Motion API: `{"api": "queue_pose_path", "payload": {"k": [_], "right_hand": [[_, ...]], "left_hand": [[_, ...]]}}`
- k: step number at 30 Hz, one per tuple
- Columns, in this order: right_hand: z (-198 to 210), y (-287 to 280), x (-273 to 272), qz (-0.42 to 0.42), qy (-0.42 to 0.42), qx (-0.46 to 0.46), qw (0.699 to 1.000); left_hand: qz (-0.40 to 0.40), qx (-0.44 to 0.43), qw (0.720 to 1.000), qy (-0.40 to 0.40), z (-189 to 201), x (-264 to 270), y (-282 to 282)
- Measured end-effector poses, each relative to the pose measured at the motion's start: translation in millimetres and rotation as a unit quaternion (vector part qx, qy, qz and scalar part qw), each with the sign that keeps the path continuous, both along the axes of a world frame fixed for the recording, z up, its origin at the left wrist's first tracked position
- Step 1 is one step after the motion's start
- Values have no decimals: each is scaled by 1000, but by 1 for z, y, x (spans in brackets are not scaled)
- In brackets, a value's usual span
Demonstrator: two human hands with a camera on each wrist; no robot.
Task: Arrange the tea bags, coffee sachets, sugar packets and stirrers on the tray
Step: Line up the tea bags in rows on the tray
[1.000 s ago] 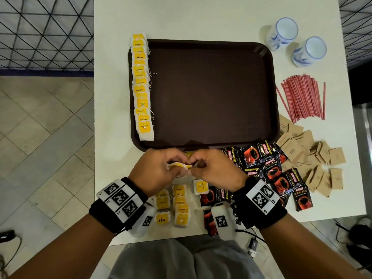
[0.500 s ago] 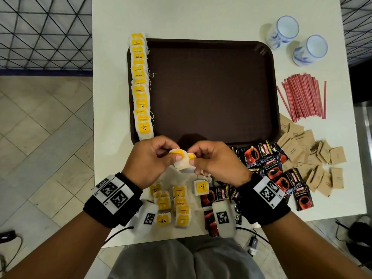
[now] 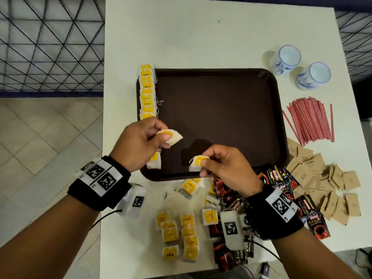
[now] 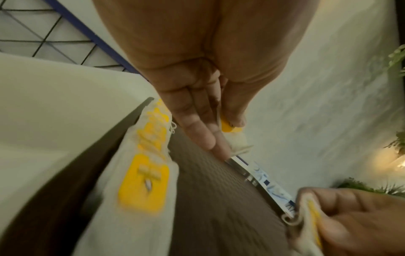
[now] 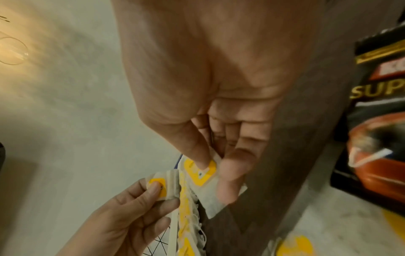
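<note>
A dark brown tray (image 3: 221, 109) lies on the white table, with a column of yellow-tagged tea bags (image 3: 147, 91) along its left edge. My left hand (image 3: 141, 143) pinches one tea bag (image 3: 171, 136) over the tray's left side. Over the tray's near edge, my right hand (image 3: 223, 166) pinches a second tea bag (image 3: 198, 163). In the left wrist view the held tea bag (image 4: 232, 133) shows between thumb and fingers, beside the tea bag row (image 4: 149, 173). The right wrist view has the thumb pressing on a tea bag (image 5: 201, 173).
Loose tea bags (image 3: 177, 232) lie near the table's front edge. Black and red coffee sachets (image 3: 279, 182) are right of them, brown sugar packets (image 3: 322, 178) further right. Red stirrers (image 3: 310, 119) lie beside the tray's right side. Two white-blue cups (image 3: 300, 67) stand at the back right.
My hands were joined on one bundle at the tray's near edge. They have separated, each with a tea bag; the left one moved up and left over the tray.
</note>
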State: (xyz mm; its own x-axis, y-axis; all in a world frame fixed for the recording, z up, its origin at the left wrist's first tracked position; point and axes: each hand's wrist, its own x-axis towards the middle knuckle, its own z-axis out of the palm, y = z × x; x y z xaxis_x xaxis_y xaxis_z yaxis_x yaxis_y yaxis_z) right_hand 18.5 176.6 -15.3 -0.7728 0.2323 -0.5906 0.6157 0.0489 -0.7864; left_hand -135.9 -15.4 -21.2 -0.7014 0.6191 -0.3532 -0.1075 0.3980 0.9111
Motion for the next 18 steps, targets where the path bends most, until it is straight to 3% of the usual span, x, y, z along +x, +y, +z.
{"api": "queue_pose_path", "payload": {"k": [5, 11, 18], "right_hand": [[-12, 10, -32, 6, 19, 2, 1000], [-24, 18, -73, 7, 42, 18, 999], [-32, 35, -129, 24, 46, 51, 997]], "left_hand": [[-13, -48, 995, 84, -8, -66, 23], [-85, -155, 954, 242, -10, -124, 51], [-132, -208, 934, 260, -19, -161, 72]]}}
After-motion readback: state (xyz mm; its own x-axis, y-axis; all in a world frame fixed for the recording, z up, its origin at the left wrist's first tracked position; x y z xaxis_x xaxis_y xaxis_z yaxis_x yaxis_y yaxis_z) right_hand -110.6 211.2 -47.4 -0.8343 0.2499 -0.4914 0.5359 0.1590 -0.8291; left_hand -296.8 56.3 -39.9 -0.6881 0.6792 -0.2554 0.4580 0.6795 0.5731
